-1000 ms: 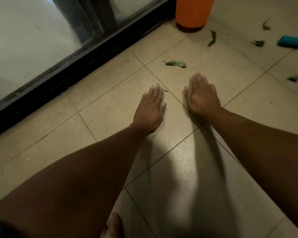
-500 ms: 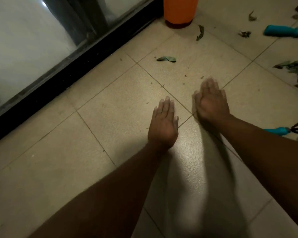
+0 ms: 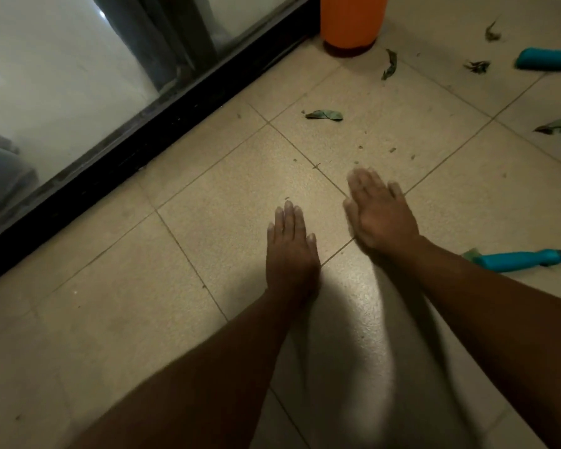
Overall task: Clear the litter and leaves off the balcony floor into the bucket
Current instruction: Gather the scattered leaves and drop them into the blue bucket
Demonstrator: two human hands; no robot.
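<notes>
My left hand and my right hand are stretched out side by side over the beige tiled floor, palms down, fingers straight, holding nothing. A curled green leaf lies on the tile well ahead of both hands. Another thin leaf lies further off, close to the orange bucket standing at the top by the door track. Small leaf crumbs are scattered just beyond my right fingertips. More leaves lie at the right edge.
A black sliding-door track with glass behind it runs diagonally along the left. Teal-handled garden tools lie on the right: one handle near the top, another beside my right forearm.
The view has shifted a little, and both hands have drawn back slightly towards me while staying flat and spread. The teal handle by my right forearm has come into view.
</notes>
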